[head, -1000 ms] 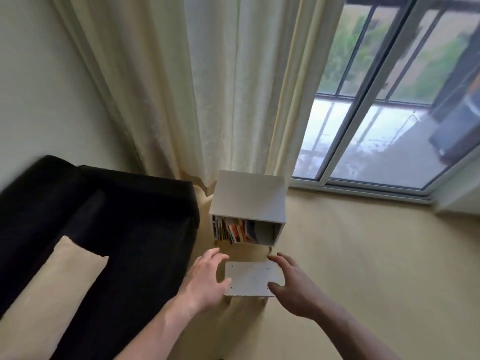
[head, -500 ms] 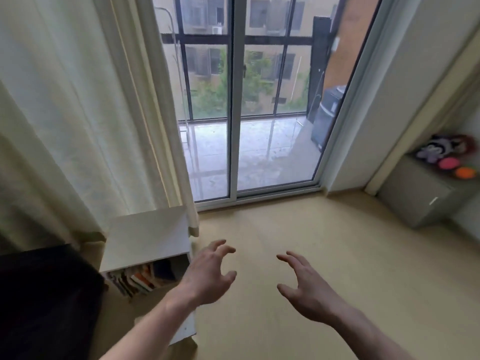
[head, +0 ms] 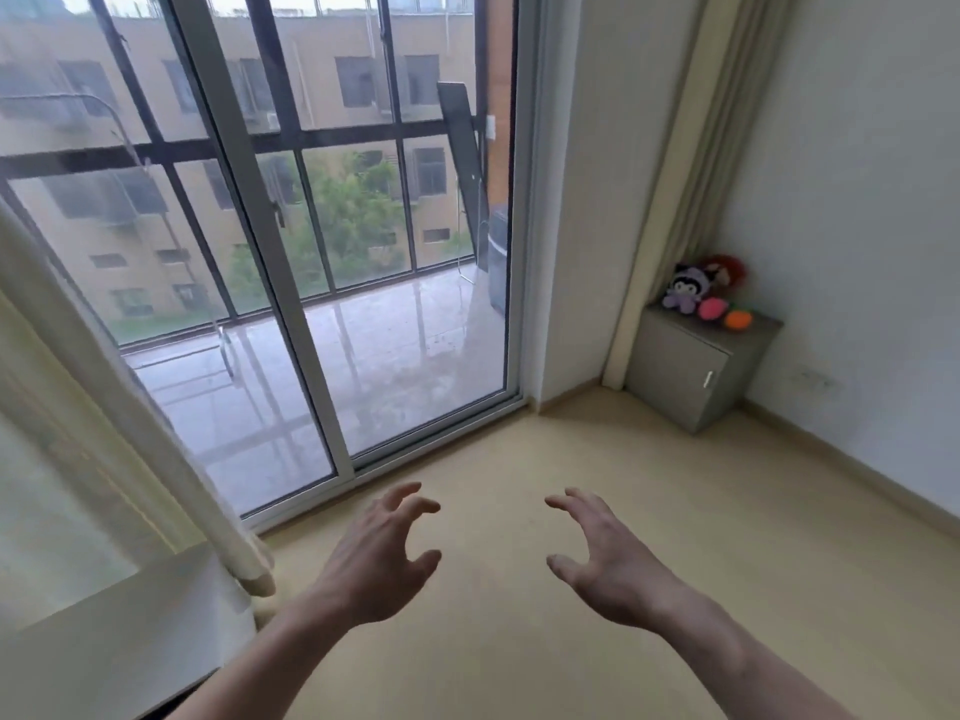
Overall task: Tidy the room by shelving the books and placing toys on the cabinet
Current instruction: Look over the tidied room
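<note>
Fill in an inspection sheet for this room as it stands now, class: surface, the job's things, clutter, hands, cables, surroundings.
Surface: beige floor, bare where it shows.
Job's things: grey cabinet in the far right corner, door closed; on top a purple plush toy, a red plush behind it, a pink ball and an orange ball. White bookshelf top at lower left; no books in view.
Clutter: nothing seen.
Hands: left hand and right hand out in front, fingers loosely curled, holding nothing.
Cables: nothing seen.
Surroundings: sliding glass door onto a balcony, cream curtain at left.
</note>
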The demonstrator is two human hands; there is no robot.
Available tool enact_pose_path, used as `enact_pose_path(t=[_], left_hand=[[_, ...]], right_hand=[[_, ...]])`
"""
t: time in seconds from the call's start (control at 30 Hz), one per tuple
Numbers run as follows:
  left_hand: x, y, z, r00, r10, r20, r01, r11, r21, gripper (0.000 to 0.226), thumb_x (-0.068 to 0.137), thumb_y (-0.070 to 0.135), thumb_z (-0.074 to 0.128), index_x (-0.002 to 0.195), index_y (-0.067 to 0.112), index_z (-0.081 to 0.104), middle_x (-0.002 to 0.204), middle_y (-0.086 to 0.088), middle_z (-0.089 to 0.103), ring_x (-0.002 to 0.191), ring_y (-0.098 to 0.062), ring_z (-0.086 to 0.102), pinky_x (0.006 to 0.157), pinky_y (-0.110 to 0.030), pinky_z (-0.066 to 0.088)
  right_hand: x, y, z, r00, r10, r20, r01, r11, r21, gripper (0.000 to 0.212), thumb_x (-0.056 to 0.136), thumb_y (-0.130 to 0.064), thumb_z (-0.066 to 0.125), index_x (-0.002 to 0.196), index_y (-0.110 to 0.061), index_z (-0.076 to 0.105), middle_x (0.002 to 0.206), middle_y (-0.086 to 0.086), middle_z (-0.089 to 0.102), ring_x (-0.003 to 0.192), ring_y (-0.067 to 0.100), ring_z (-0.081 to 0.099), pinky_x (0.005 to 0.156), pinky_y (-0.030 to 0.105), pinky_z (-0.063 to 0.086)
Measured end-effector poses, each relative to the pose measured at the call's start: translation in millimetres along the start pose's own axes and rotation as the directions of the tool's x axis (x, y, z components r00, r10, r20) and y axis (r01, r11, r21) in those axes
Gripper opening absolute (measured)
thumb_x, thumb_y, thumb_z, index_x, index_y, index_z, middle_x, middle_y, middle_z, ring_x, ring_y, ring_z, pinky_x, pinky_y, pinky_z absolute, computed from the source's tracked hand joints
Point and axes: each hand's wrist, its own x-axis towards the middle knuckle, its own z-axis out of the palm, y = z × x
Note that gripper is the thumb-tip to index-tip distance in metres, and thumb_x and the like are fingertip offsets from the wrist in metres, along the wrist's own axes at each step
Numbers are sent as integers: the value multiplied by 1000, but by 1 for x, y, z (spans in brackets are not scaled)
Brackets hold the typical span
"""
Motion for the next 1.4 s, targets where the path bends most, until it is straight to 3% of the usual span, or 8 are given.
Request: enact_pose_path(t=[0.1,0.33,0.57,0.73,1.03,1.23,1.33,1.4], left_hand=[[74,18,-2,997,74,12,-74,997,13,54,94,53,66,143,43,48,163,19,28,135,-13,49,113,-29,37],[217,66,0,976,211,53,-212,977,21,55,94,51,67,145,40,49,164,16,30,146,-15,39,118,-34,34],[378,198,27,886,441,142,-441,897,-35,54,95,40,71,145,30,54,161,8,35,145,-16,39,115,-23,27],[472,266,49,846,513,145,-518,856,-7,56,91,47,70,144,33,55,157,11,40,139,-17,47,117,-35,37],[616,366,65,887,453,90,-454,891,-17,54,93,46,69,144,35,54,158,13,39,138,-15,49,113,-29,39],[700,380,68,927,365,85,-366,931,-4,54,94,44,71,145,34,54,161,9,38,139,-17,49,113,-28,37],[746,384,71,940,333,79,-334,943,-7,54,93,46,72,143,38,53,161,10,38,127,-19,59,110,-32,45],[783,390,75,939,338,71,-338,941,-8,55,93,45,73,144,39,52,162,11,37,135,-18,54,112,-32,44]], right_hand=[[40,28,-40,998,47,-43,-46,999,15,65,95,-35,62,153,-39,33,167,-14,12,152,6,19,120,24,19],[104,69,-118,975,139,-174,-138,990,15,65,95,-35,64,152,-38,34,164,-15,16,149,9,26,118,24,22],[148,157,-210,902,293,-316,-284,956,75,65,96,-35,65,153,-39,33,164,-17,14,149,9,27,117,23,24],[191,227,-267,868,325,-374,-310,945,102,65,96,-35,66,152,-37,34,164,-16,16,148,7,28,112,17,24],[300,336,-400,892,287,-350,-270,958,98,63,95,-37,65,151,-40,35,164,-19,14,145,6,33,107,17,28],[383,379,-470,922,222,-316,-205,975,88,63,96,-33,64,152,-37,34,165,-17,14,151,3,19,119,24,22],[420,401,-495,924,218,-313,-200,976,88,63,97,-32,63,152,-36,34,164,-17,15,150,4,22,116,21,22],[447,421,-512,922,221,-319,-205,975,83,63,97,-31,64,152,-34,35,163,-16,17,150,5,24,114,18,22]])
